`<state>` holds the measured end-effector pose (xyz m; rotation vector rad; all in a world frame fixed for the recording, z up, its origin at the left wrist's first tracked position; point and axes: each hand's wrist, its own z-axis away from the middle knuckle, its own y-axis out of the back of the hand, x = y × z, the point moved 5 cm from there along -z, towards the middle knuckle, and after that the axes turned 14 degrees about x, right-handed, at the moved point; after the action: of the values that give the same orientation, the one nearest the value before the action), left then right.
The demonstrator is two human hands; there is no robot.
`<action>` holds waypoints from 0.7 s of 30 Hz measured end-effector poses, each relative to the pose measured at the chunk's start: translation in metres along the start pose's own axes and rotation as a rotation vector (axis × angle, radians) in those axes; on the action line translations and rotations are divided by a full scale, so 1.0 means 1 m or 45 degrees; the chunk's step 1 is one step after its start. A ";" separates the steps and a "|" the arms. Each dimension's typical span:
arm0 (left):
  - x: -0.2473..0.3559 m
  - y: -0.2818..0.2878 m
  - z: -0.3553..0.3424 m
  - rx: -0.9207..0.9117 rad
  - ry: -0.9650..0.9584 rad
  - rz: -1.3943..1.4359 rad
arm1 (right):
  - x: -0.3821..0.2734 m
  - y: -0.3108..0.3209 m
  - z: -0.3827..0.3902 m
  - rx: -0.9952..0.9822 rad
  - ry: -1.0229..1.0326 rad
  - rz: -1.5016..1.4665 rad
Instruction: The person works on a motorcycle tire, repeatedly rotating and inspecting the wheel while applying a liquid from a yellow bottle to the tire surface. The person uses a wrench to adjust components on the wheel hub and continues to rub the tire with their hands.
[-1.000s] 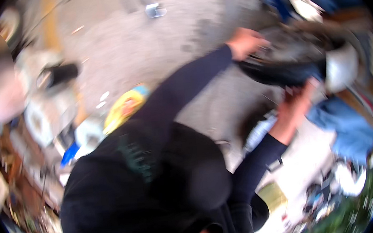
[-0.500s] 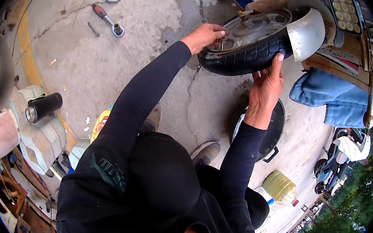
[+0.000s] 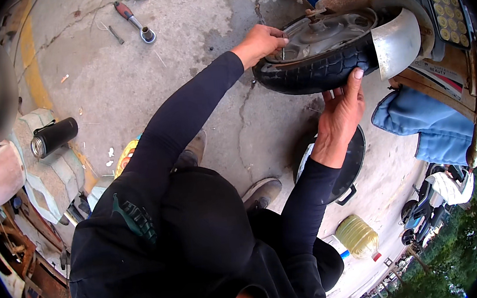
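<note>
A black tire [image 3: 314, 72] with worn tread sits round a grey metal wheel [image 3: 328, 32], mounted on a vehicle. My left hand [image 3: 262, 42] is at the wheel's left edge, thumb and fingers pinched together just inside the tire. A small thin piece shows below those fingertips, too small to name. Under the tire's near side, my right hand [image 3: 341, 113] grips it with the thumb up against the tread. The right fingers are partly hidden beneath the tire. A silver mudguard [image 3: 398, 44] curves over the wheel's right side.
A black basin [image 3: 352, 164] stands below my right forearm. A ratchet wrench [image 3: 135, 22] lies on the concrete at the upper left, with a black flask [image 3: 55, 137] further left. A yellowish jug [image 3: 358, 237] stands lower right. An LED lamp [image 3: 446, 11] hangs beside the mudguard.
Both hands keep their places at the wheel, with only a slight shift in the left fingers. The view has moved a little.
</note>
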<state>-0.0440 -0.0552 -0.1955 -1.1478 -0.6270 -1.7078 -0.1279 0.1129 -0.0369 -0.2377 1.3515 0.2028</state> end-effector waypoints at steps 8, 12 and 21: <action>-0.011 -0.002 0.007 -0.392 0.134 0.490 | -0.001 0.001 -0.006 0.026 0.001 -0.044; -0.003 -0.008 0.011 -0.116 0.024 0.089 | -0.001 0.003 -0.006 0.041 -0.007 -0.023; -0.010 0.004 0.004 -0.337 0.101 0.319 | -0.003 0.001 -0.005 0.020 -0.003 -0.032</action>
<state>-0.0378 -0.0499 -0.2031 -1.2764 -0.2004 -1.6410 -0.1332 0.1124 -0.0353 -0.2407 1.3463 0.1713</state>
